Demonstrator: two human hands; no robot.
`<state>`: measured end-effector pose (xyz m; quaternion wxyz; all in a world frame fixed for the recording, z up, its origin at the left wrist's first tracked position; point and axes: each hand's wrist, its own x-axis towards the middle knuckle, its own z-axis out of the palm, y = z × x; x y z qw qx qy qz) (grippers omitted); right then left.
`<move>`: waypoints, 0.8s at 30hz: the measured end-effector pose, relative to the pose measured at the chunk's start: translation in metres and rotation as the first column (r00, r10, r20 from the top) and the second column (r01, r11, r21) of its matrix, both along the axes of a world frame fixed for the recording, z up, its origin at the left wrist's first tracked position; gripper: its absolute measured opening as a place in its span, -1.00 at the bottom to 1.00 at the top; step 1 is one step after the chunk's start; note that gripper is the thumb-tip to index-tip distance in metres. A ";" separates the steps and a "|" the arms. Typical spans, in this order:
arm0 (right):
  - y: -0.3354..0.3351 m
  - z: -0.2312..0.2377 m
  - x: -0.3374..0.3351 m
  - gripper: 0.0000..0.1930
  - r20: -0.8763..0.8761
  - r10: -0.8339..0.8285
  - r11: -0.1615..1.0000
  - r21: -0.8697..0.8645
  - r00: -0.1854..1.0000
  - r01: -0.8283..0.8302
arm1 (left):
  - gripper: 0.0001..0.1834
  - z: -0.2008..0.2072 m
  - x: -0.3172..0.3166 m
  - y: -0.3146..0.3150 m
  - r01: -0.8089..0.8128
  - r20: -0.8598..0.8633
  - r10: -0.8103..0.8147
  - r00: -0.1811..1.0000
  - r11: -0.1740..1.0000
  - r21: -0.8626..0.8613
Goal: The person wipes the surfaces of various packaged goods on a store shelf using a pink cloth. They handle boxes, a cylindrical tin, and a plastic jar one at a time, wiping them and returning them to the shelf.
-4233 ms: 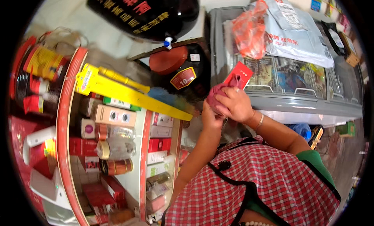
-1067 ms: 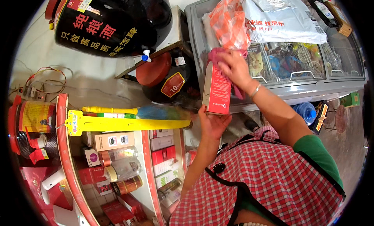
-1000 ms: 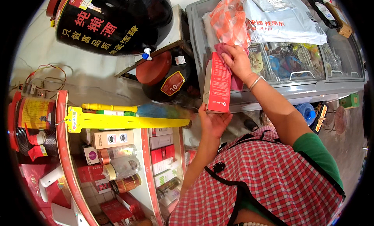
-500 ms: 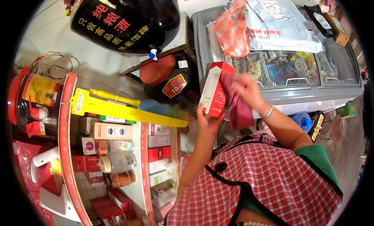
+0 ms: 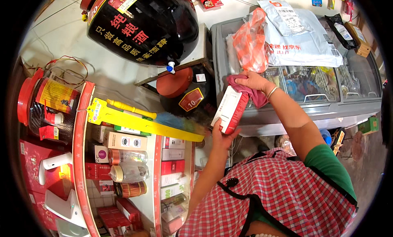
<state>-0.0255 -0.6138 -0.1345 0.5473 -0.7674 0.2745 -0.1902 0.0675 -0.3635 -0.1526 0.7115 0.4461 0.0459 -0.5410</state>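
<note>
My left hand (image 5: 223, 135) grips the lower end of a tall red and white box (image 5: 231, 108), its fingers wrapped round the sides. The box tilts, with its white face and a red side showing. At its upper end my right hand (image 5: 253, 81) is closed on a dark red cloth (image 5: 258, 97), which lies against the top of the box and hangs down beside it. A light bangle circles my right wrist.
A grey glass-topped freezer (image 5: 286, 110) stands ahead, with a grey mailing bag (image 5: 303, 40) and an orange checked plastic bag (image 5: 250, 44) on it. Left are shelves of boxes and jars, a yellow strip (image 5: 147, 124), and a large black jar (image 5: 143, 28) with a tap.
My right hand and the cloth have moved up and left onto the box's upper end. The box has turned, showing more of its white face. The whole view has shifted a little.
</note>
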 end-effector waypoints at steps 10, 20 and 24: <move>0.037 0.004 -0.047 -0.47 -0.169 -0.350 0.920 -0.250 0.921 0.303 | -0.26 0.094 0.036 -0.032 -0.084 0.731 -0.077 0.678 0.980 0.181; 0.046 0.079 -0.075 -0.56 0.482 -0.466 0.867 0.082 0.742 0.492 | 0.04 0.155 -0.033 -0.102 -0.045 0.839 -0.374 -0.396 0.920 0.389; 0.046 0.096 -0.080 -0.57 0.554 -0.381 0.877 -0.038 0.741 0.479 | 0.04 0.142 -0.040 -0.097 -0.070 0.829 -0.317 -0.461 0.944 0.322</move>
